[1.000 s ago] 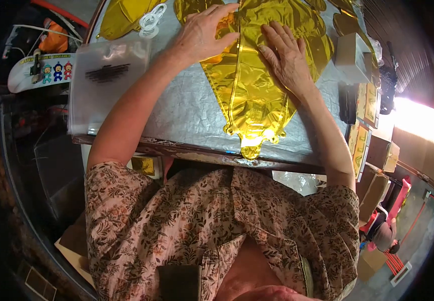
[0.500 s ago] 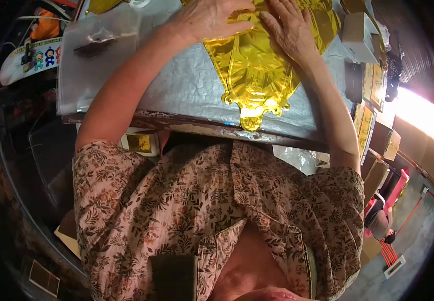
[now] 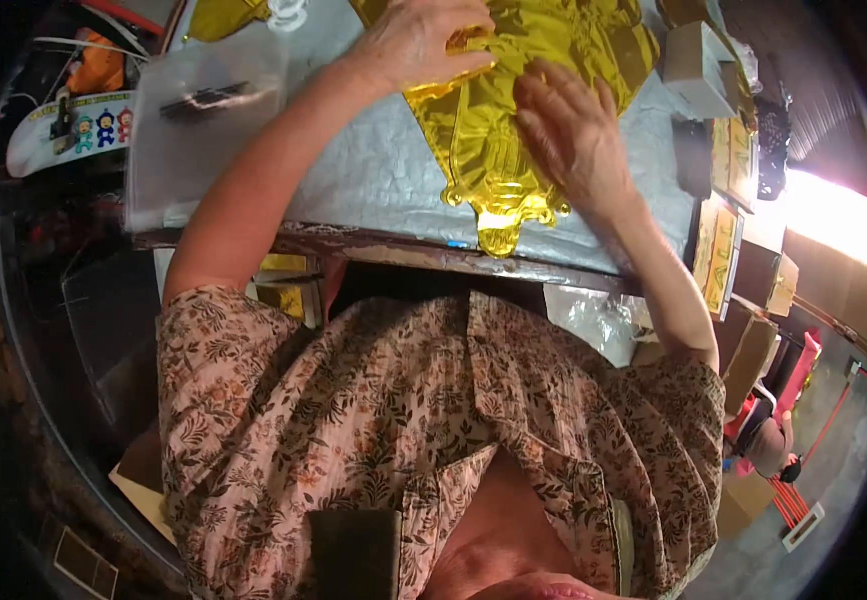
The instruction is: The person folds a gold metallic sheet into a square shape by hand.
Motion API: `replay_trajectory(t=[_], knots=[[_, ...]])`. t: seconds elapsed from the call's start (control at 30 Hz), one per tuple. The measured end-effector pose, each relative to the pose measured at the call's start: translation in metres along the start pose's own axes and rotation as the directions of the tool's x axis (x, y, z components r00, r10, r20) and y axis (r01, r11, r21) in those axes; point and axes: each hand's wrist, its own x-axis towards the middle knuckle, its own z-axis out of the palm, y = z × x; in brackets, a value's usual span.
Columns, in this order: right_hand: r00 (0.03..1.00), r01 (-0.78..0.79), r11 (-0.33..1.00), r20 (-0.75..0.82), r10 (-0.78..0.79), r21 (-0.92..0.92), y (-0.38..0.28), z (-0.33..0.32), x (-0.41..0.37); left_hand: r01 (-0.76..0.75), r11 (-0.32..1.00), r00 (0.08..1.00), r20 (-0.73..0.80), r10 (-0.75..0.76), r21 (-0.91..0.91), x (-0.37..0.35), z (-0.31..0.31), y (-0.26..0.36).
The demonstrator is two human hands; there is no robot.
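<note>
A flat, shiny gold foil balloon (image 3: 498, 150) lies on the silver-covered table, its narrow end with rounded tabs reaching the near edge. Over its left edge rests my left hand (image 3: 428, 45), thumb and fingers apart, with foil showing in the gap between them. My right hand (image 3: 575, 135) is above the balloon's right side, fingers loosely spread and slightly blurred by motion, holding nothing. The far part of the balloon runs out of the top of the view.
Clear plastic bags (image 3: 208, 140) lie at the table's left. Another gold foil piece (image 3: 221, 18) and white rings (image 3: 286, 14) are at the back left. A white box (image 3: 698, 70) stands at right, near cardboard boxes (image 3: 753, 270). A person (image 3: 765, 440) is in the background.
My right hand has drawn back toward me and lower over the balloon's right side. My left hand keeps its place on the foil. The view has shifted slightly.
</note>
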Motion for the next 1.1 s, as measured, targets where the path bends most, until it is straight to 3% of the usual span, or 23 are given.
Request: replay_trajectory(t=[0.1, 0.13, 0.2, 0.23, 0.27, 0.33, 0.43, 0.57, 0.63, 0.73, 0.87, 0.93, 1.0, 1.07, 1.1], knots=[[1.000, -0.016, 0.999, -0.023, 0.017, 0.044, 0.001, 0.009, -0.008, 0.400, 0.908, 0.878, 0.335, -0.342, -0.123, 0.006, -0.013, -0.003], [0.999, -0.030, 0.998, -0.026, 0.032, 0.059, 0.001, 0.011, -0.008, 0.390, 0.913, 0.884, 0.325, -0.337, -0.115, 0.001, -0.017, -0.007], [0.999, -0.025, 0.998, -0.034, 0.027, 0.062, 0.002, 0.012, -0.010, 0.425, 0.864, 0.892, 0.037, -0.450, 0.270, -0.019, -0.023, -0.019], [0.999, -0.029, 0.997, -0.037, 0.032, 0.065, 0.002, 0.014, -0.011, 0.369, 0.842, 0.919, -0.020, -0.393, 0.394, -0.030, -0.027, -0.023], [0.999, -0.032, 0.997, -0.042, 0.035, 0.067, 0.003, 0.015, -0.011, 0.364, 0.841, 0.922, -0.031, -0.385, 0.401, -0.032, -0.031, -0.014], [0.998, -0.069, 0.993, 0.015, 0.068, 0.098, 0.019, 0.042, 0.002, 0.541, 0.711, 0.804, -0.028, -0.594, 0.449, -0.046, -0.015, -0.033], [0.996, -0.084, 0.992, 0.026, 0.081, 0.099, 0.021, 0.044, 0.003, 0.442, 0.737, 0.872, -0.052, -0.487, 0.511, -0.046, -0.004, -0.032], [0.996, -0.087, 0.990, 0.040, 0.084, 0.110, 0.022, 0.051, 0.005, 0.537, 0.660, 0.803, -0.080, -0.590, 0.526, -0.043, 0.010, -0.026], [0.996, -0.078, 0.992, 0.037, 0.075, 0.095, 0.021, 0.053, 0.004, 0.659, 0.603, 0.703, -0.083, -0.706, 0.449, -0.044, 0.018, -0.030], [0.997, -0.070, 0.994, 0.038, 0.067, 0.081, 0.022, 0.058, 0.005, 0.699, 0.588, 0.669, -0.081, -0.739, 0.408, -0.049, 0.032, -0.039], [0.996, -0.076, 0.992, 0.043, 0.072, 0.096, 0.017, 0.064, 0.006, 0.698, 0.621, 0.688, -0.095, -0.719, 0.356, -0.052, 0.035, -0.041], [0.996, -0.084, 0.992, 0.046, 0.080, 0.092, 0.014, 0.067, 0.008, 0.886, 0.441, 0.411, -0.201, -0.889, -0.143, -0.055, 0.035, -0.041], [0.995, -0.092, 0.992, 0.046, 0.088, 0.088, 0.013, 0.068, 0.008, 0.848, 0.482, 0.440, -0.215, -0.872, -0.219, -0.055, 0.038, -0.042], [0.995, -0.093, 0.992, 0.045, 0.089, 0.088, 0.012, 0.070, 0.008, 0.730, 0.632, 0.579, -0.256, -0.774, -0.259, -0.042, 0.041, -0.030], [0.995, -0.091, 0.992, 0.048, 0.087, 0.091, 0.011, 0.072, 0.007, 0.713, 0.679, 0.633, -0.257, -0.731, -0.175, -0.035, 0.044, -0.027]])
